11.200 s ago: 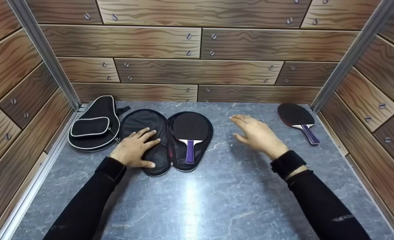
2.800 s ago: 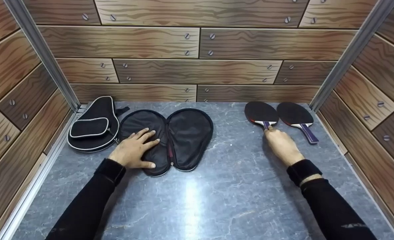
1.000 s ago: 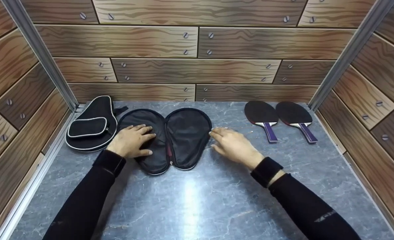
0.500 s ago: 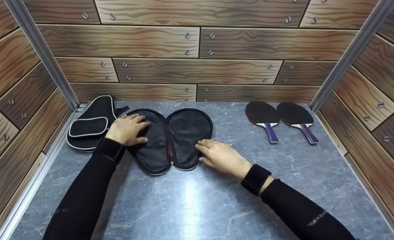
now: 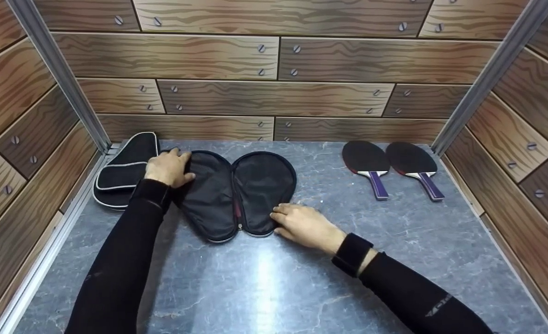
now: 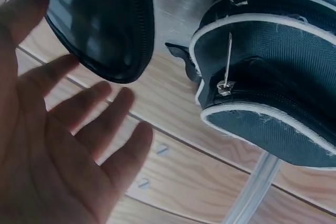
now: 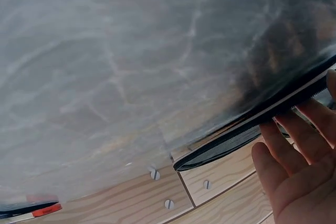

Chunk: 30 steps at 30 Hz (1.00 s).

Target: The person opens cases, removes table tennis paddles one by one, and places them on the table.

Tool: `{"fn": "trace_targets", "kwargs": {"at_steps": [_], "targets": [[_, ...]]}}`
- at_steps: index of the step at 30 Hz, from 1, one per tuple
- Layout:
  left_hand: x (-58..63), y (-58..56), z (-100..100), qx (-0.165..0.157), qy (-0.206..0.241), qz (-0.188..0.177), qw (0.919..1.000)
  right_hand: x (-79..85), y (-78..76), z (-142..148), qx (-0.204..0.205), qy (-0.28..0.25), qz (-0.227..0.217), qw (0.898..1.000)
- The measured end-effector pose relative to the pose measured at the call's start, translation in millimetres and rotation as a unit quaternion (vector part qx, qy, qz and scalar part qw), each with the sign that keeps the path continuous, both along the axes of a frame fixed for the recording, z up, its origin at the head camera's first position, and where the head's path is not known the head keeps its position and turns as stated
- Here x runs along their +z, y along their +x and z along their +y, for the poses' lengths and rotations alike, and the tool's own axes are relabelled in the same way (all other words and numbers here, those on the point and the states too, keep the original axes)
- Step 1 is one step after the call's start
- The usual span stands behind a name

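A black zippered table tennis paddle case lies unfolded on the table, with both halves flat and nothing in them. At the far left edge of its left half is my left hand. The left wrist view has that hand with fingers spread, close to the case's rim; whether they touch is unclear. My right hand reaches the lower right edge of the case. In the right wrist view, its fairly straight fingers touch the zipped rim.
A second black case with white piping and a front pocket sits at the left, partly behind my left hand. Two black-faced paddles with purple handles, one paddle beside another paddle, lie at the back right. Wood-patterned walls enclose the table.
The paddle that lay in the case's right half now lies beside the other paddle. My right hand let it go and came to the case's right edge. My left hand slid toward the far left rim.
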<state>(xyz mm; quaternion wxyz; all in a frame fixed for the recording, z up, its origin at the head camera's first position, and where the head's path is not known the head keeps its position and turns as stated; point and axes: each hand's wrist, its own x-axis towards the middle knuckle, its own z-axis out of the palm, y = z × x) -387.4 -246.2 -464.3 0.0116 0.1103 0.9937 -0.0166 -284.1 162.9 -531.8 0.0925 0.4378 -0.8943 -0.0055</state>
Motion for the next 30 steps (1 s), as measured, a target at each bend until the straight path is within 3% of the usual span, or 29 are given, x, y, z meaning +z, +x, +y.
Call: {"fn": "trace_targets", "kwargs": {"at_steps": [2, 6, 7, 20, 24, 30], "targets": [[6.4, 3.5, 1.4, 0.018, 0.027, -0.008, 0.9994, -1.5, 0.3, 0.5, -0.001, 0.001, -0.003, 1.000], [11.6, 5.4, 1.0, 0.026, 0.073, -0.015, 0.9969, -4.2, 0.5, 1.0, -0.001, -0.004, -0.002, 1.000], [17.7, 9.5, 3.7, 0.028, 0.082, -0.024, 0.9959, -4.7, 0.5, 1.1, -0.003, -0.005, -0.003, 1.000], [36.9, 12.2, 13.4, 0.010, 0.160, -0.008, 0.9871, -1.7, 2.0, 7.0, -0.004, -0.002, -0.037, 0.999], [43.5, 12.3, 15.4, 0.003, 0.210, -0.011, 0.9776, 0.7, 2.2, 11.3, 0.004, 0.013, -0.058, 0.998], [44.6, 10.7, 20.6, -0.026, 0.294, -0.007, 0.9556, 3.7, 2.0, 19.8, 0.025, 0.029, -0.079, 0.996]]}}
